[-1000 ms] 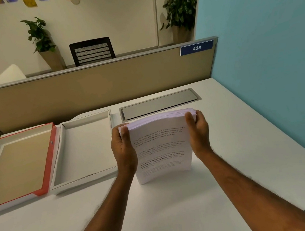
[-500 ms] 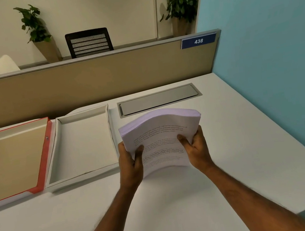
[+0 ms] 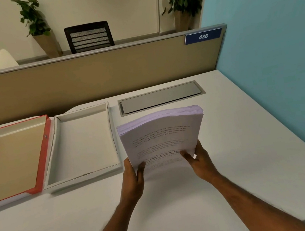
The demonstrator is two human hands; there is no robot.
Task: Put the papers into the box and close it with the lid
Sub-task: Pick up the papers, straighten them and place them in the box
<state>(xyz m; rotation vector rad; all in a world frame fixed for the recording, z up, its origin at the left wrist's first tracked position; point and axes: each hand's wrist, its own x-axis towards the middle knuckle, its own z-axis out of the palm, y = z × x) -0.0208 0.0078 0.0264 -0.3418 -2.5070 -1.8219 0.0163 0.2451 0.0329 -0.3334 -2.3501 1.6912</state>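
A thick stack of printed papers (image 3: 161,133) is held above the white desk, its far end bowed upward. My left hand (image 3: 133,178) grips the stack's near left corner and my right hand (image 3: 200,159) grips its near right corner, thumbs on top. Just left of the stack an open white box (image 3: 56,172) lies on the desk with nothing inside. Further left lies the upturned lid (image 3: 41,153) with red sides and a tan inner face.
A grey cable flap (image 3: 161,97) is set into the white desk (image 3: 248,141) behind the stack. A tan partition (image 3: 85,79) with a blue "438" plate (image 3: 203,36) closes the back; a light blue wall (image 3: 276,60) runs along the right.
Both hands slid from the stack's upper sides down to its near corners. The stack went from standing on its edge to being held lifted and tilted flatter. The view dipped downward.
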